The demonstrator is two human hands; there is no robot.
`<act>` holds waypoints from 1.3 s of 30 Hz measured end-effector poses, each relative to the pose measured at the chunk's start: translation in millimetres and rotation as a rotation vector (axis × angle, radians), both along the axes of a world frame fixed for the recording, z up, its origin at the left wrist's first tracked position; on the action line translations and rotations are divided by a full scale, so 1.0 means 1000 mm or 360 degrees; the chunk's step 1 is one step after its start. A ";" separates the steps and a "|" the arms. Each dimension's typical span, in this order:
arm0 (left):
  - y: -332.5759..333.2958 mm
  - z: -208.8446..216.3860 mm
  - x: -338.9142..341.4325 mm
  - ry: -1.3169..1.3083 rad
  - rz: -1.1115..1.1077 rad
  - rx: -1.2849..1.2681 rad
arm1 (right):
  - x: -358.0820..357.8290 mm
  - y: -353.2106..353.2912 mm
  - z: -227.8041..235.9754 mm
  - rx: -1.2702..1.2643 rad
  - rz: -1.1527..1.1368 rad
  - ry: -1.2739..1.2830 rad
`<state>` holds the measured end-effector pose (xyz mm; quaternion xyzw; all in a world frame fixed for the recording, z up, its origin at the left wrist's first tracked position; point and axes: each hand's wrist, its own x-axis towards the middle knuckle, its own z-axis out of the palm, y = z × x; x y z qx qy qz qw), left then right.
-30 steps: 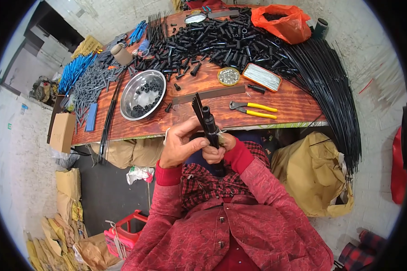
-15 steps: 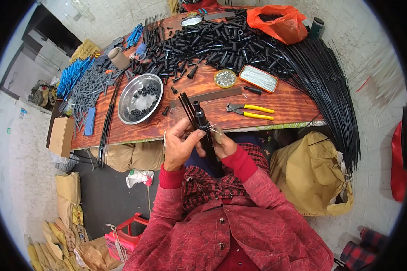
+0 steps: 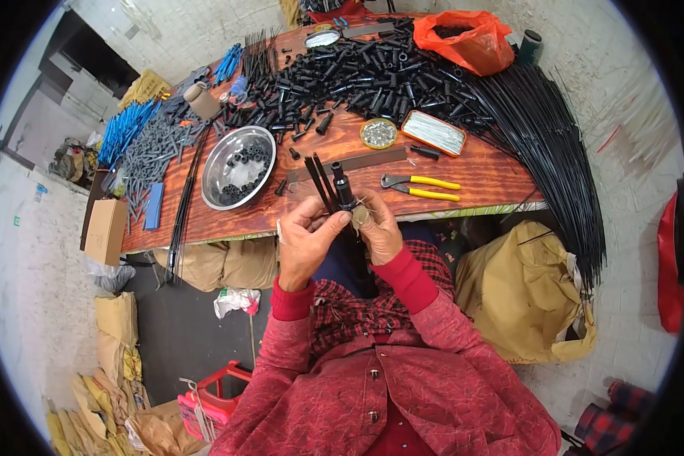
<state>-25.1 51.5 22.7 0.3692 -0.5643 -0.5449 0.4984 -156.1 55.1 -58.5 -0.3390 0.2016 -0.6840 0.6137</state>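
In front of my body, over the table's near edge, both hands meet at a black tubular plastic part (image 3: pixel 342 187) that stands nearly upright. My left hand (image 3: pixel 304 245) is closed round several thin black rods (image 3: pixel 321 185) and the tube's lower end, its thumb pressed against the tube. Facing it, my right hand (image 3: pixel 384 237) is pinched at the tube's lower end, with fine pale metal pins (image 3: pixel 362 200) sticking out at the fingertips. A tan covering shows on the right thumb. The rods' lower ends are hidden between my hands and in the dark below.
On the wooden table (image 3: pixel 273 216) lie yellow-handled pincers (image 3: pixel 425 188), a metal bowl (image 3: pixel 239 167) of black rings, a round tin (image 3: pixel 378 133) and a tray of pins (image 3: pixel 433 134). Black tubes (image 3: pixel 365 76) are heaped behind. Long black rods (image 3: pixel 536 129) overhang the right edge.
The tube and rods have become more upright. My right hand has turned and come up against the tube, and the pale pins show less between its fingers.
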 end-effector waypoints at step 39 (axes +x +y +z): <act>-0.023 0.000 0.021 -0.0088 -0.0131 -0.0124 | -0.010 0.000 0.001 0.0281 0.0237 0.0132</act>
